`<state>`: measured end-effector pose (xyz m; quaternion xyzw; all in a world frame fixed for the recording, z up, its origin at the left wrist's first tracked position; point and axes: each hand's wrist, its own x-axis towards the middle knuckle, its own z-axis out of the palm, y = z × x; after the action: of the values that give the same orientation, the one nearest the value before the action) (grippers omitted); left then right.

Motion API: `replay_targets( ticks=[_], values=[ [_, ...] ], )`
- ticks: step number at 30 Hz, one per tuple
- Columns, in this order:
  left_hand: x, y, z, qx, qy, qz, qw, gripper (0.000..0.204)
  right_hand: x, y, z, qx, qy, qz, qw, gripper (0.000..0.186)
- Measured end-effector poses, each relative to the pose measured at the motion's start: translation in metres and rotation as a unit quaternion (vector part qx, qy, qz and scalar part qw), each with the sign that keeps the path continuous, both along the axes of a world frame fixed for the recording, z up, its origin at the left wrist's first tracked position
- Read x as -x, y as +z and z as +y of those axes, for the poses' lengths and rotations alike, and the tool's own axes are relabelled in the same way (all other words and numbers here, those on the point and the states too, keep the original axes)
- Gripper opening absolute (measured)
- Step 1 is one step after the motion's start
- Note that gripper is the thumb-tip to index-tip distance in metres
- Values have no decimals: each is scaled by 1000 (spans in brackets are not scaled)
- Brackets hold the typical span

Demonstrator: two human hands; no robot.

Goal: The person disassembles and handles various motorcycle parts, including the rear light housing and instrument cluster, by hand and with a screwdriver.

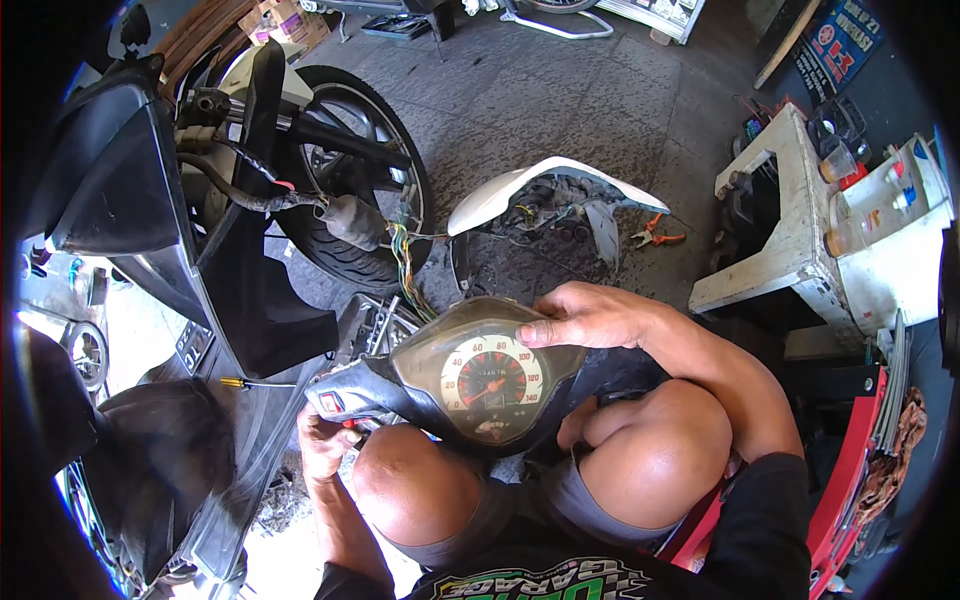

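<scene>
A motorbike speedometer housing (412, 392) rests over my knees, its round dial facing up under a hazy clear lens. My right hand (590, 315) grips its upper right edge, thumb on the lens and fingers hidden behind. At the dark left arm of the housing, beside a small switch, my left hand (325, 445) is closed around the lower edge. Something small and red shows by that thumb; I cannot make out what it is. Multicoloured wires (402, 262) run down from the bike to behind the housing.
A partly stripped motorbike with its front wheel (365, 120) stands at left. Beyond the housing, a white fairing panel (500, 197) lies on the floor near orange-handled pliers (657, 236). A worn white stand (770, 255) and red metal edge (850, 470) are at right.
</scene>
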<state>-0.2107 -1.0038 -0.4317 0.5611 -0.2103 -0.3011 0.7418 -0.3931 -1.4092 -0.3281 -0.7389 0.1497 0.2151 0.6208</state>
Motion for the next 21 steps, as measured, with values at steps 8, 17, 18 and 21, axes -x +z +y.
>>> replay_targets(
  ticks=[8,17,18,21],
  values=[
    [-1,5,-5,-31,10,-3,999,55,-1,-4,1,-7,-4,-13,1000,75],
    [-15,8,4,18,-71,15,997,55,-2,-5,-1,-24,2,-2,1000,75],
    [-16,9,5,7,-67,21,998,54,-3,-5,0,-32,-1,-2,999,74],
    [-11,13,-1,-9,-43,-19,999,56,-2,-4,0,-45,-12,-4,999,72]
  ],
)
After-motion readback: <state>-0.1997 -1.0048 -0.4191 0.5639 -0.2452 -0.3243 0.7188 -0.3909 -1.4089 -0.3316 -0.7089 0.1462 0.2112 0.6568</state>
